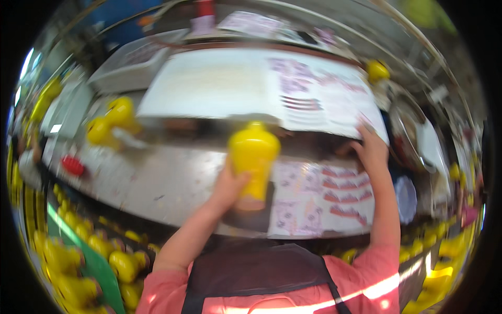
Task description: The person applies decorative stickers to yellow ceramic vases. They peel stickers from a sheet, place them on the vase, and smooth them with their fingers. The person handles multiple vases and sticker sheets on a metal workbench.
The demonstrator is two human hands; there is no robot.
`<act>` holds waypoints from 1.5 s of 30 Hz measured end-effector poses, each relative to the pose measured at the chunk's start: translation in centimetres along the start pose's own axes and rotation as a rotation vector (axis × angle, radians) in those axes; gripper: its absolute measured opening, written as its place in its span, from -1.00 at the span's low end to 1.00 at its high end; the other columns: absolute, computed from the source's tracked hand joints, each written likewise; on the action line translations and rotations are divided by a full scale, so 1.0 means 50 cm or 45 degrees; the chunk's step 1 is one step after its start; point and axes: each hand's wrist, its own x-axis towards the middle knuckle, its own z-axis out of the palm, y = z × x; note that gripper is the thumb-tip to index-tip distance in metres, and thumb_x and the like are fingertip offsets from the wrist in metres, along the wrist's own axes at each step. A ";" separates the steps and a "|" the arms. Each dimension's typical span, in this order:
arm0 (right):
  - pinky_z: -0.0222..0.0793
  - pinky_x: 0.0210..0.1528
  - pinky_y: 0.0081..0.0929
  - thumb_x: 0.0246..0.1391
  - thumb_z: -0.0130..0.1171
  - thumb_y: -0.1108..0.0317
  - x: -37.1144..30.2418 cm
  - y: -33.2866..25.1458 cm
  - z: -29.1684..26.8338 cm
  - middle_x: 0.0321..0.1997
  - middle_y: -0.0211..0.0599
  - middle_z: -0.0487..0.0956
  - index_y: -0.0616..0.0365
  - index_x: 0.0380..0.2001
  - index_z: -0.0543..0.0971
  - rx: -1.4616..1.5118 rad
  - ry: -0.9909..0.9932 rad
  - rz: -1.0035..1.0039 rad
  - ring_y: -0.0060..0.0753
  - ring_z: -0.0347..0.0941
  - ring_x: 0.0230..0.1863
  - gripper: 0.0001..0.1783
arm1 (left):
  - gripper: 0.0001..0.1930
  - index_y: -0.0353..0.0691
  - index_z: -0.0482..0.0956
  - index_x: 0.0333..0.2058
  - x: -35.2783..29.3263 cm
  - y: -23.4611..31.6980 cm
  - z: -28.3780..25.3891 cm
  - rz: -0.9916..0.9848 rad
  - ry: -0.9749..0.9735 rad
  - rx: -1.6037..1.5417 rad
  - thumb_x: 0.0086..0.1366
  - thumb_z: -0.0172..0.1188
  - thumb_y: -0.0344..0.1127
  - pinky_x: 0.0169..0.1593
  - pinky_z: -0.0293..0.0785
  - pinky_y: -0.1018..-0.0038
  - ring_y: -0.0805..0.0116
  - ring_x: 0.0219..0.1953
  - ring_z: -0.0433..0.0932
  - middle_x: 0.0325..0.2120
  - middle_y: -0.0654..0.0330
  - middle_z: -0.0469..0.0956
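Note:
A glossy yellow vase with a short neck and wide shoulders stands roughly upright in front of me, gripped around its lower body by my left hand. My right hand is at the right front edge of a raised white board. Its fingers look spread, some over a printed sheet on the board and the others below the edge; blur hides any small thing there. Below the board, between the vase and my right forearm, another sheet with purple and reddish printed patterns lies on the worktable.
Yellow vases lie at the table's left, near a red object. A white bin stands behind. At right are a round basin and a pale bowl. Many yellow vases crowd both sides below the table.

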 end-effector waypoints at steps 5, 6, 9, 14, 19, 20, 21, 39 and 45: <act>0.56 -0.18 -0.12 0.06 0.40 0.34 -0.022 0.058 0.031 -0.14 -0.20 0.66 0.06 -0.15 0.62 -0.044 0.177 -0.175 0.06 0.63 -0.19 -0.73 | -0.01 -0.16 0.01 0.49 -0.002 -0.003 -0.002 0.149 0.039 0.284 0.28 0.33 0.16 0.35 0.35 0.20 -0.03 0.31 0.46 0.25 -0.14 0.46; 0.56 -0.17 -0.15 0.10 0.37 0.36 -0.020 0.073 0.035 -0.17 -0.19 0.67 0.09 -0.22 0.65 0.044 0.231 -0.186 0.06 0.64 -0.19 -0.82 | -0.01 -0.17 0.00 0.49 -0.001 -0.004 0.001 0.129 0.037 0.277 0.30 0.33 0.15 0.34 0.35 0.19 -0.05 0.30 0.46 0.27 -0.14 0.44; 0.55 -0.14 -0.27 0.28 0.22 0.40 -0.003 0.102 0.034 -0.21 -0.09 0.71 0.21 -0.14 0.72 0.388 0.183 0.049 -0.08 0.68 -0.23 -0.82 | -0.04 -0.22 0.01 0.48 -0.003 -0.003 0.017 0.196 0.066 0.055 0.32 0.33 0.08 0.36 0.33 0.15 -0.10 0.31 0.43 0.30 -0.14 0.38; 0.40 -0.47 -0.55 0.46 -0.05 0.08 -0.016 0.022 -0.016 -0.10 -0.11 0.73 0.34 0.00 0.69 1.428 -0.113 0.356 -0.48 0.49 -0.58 -0.48 | -0.22 -0.26 0.24 0.37 -0.034 0.053 0.025 0.755 0.441 0.670 0.26 0.36 -0.15 0.41 0.22 0.12 -0.14 0.33 0.30 0.26 -0.09 0.35; 0.18 -0.70 -0.64 0.46 -0.43 -0.36 -0.074 -0.204 -0.093 -0.32 -0.26 0.68 0.22 0.24 0.56 1.946 -0.586 0.382 -0.60 0.27 -0.75 -0.09 | -0.41 -0.23 0.49 0.17 -0.062 0.168 0.095 1.345 0.283 0.975 0.13 0.40 -0.33 0.27 0.40 0.14 -0.05 0.18 0.43 0.17 -0.07 0.40; 0.19 -0.70 -0.65 0.43 -0.47 -0.42 -0.085 -0.249 -0.106 -0.33 -0.27 0.68 0.21 0.26 0.54 1.989 -0.652 0.350 -0.60 0.28 -0.74 -0.04 | -0.44 -0.21 0.53 0.13 -0.065 0.187 0.108 1.403 0.252 1.008 0.12 0.40 -0.34 0.24 0.42 0.14 -0.03 0.15 0.45 0.14 -0.06 0.42; 0.19 -0.70 -0.66 0.41 -0.51 -0.47 -0.097 -0.289 -0.117 -0.33 -0.29 0.68 0.20 0.29 0.52 2.030 -0.713 0.244 -0.60 0.29 -0.74 0.01 | -0.47 -0.21 0.54 0.10 -0.066 0.204 0.114 1.463 0.289 1.062 0.12 0.38 -0.36 0.21 0.45 0.16 -0.03 0.12 0.48 0.12 -0.05 0.44; 0.27 -0.55 -0.67 0.13 0.41 0.24 -0.122 -0.461 -0.230 -0.48 -0.52 0.57 0.25 -0.03 0.67 1.509 -0.825 0.155 -0.79 0.32 -0.60 -0.60 | -0.69 -0.31 0.61 0.06 -0.140 0.234 0.035 0.292 -0.084 -0.083 0.35 0.32 -0.52 -0.14 0.57 0.62 0.63 -0.22 0.60 -0.27 0.34 0.64; 0.30 -0.43 -0.72 0.21 0.36 0.30 -0.088 -0.482 -0.180 -0.46 -0.57 0.59 0.26 -0.25 0.68 1.531 -0.800 0.120 -0.85 0.38 -0.46 -0.79 | -0.60 -0.30 0.54 0.13 -0.120 0.218 0.014 0.254 -0.059 -0.084 0.33 0.33 -0.53 -0.18 0.53 0.64 0.62 -0.24 0.59 -0.27 0.32 0.63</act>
